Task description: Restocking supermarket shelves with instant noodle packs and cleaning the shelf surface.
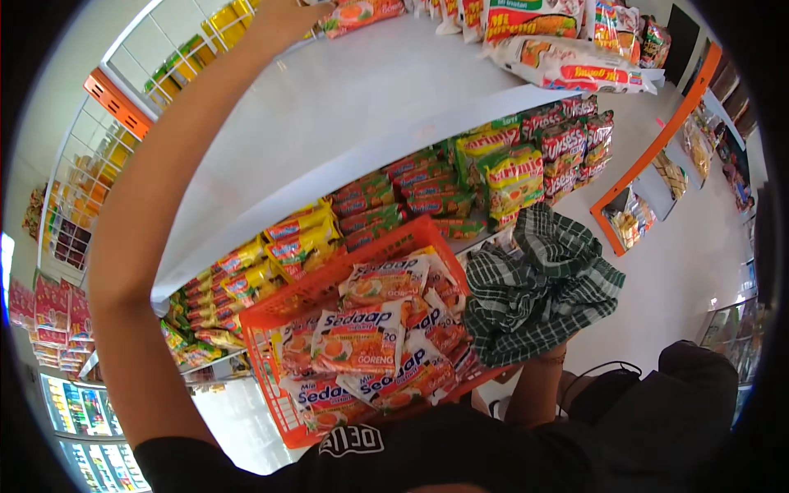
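Note:
My left hand (299, 18) reaches across the upper shelf (345, 86); the picture's top edge cuts it off. Its fingers meet the end of a red-and-white instant noodle packet (363, 15), and their grip is not visible. On the right, a bunched green checked cloth (539, 296) covers most of my right hand (553, 351), which holds it from below. An orange plastic basket (271, 394) stands close to my body, beside the cloth. Inside it lie several Mie Sedaap noodle packets (357, 339), piled up to the rim.
More noodle packs (533, 24) stand at the shelf's far right, with a white pack (573, 65) lying along its edge. Lower down are rows of Sarimi packs (511, 179) and yellow packets (302, 237). White wire mesh (74, 185) and an orange upright (117, 101) border the left.

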`<state>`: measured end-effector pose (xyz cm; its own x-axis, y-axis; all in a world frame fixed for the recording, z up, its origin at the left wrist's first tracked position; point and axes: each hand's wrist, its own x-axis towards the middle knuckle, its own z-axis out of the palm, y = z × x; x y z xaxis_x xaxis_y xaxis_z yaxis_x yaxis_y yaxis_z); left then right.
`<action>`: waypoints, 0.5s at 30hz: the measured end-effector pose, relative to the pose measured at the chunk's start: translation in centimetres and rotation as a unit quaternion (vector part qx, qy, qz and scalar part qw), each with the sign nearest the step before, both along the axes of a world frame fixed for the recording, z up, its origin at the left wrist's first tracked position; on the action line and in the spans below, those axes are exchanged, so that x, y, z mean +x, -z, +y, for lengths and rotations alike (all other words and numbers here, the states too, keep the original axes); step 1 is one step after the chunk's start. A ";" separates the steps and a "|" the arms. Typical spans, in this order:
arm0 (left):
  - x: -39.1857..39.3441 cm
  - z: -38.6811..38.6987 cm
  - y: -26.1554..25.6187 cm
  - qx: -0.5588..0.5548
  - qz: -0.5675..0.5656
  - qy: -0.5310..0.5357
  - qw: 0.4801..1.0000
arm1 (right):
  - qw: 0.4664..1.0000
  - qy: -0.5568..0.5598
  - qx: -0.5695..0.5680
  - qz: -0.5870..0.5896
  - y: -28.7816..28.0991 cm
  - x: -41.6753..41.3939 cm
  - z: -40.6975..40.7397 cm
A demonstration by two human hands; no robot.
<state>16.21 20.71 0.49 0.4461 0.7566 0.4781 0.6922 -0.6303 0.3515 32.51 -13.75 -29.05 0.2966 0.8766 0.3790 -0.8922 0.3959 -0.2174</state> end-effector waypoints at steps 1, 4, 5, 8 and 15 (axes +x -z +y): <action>-1.5 -2.3 0.7 0.170 0.018 0.047 0.984 | 0.998 0.036 -0.045 -0.015 0.0 0.5 -0.3; -5.1 -11.8 2.3 0.258 0.062 0.170 0.949 | 0.969 0.150 -0.187 -0.062 -0.4 1.9 -0.7; -5.9 -15.8 3.1 0.191 0.050 0.225 0.954 | 0.950 0.189 -0.237 -0.078 -0.4 2.1 -0.7; -10.3 -24.0 6.2 -0.065 0.117 0.274 0.952 | 0.940 0.212 -0.248 -0.098 -3.0 1.1 -0.4; -13.7 -27.4 20.0 -0.145 0.171 0.178 0.958 | 0.814 0.201 -0.364 -0.405 -7.5 -0.6 0.8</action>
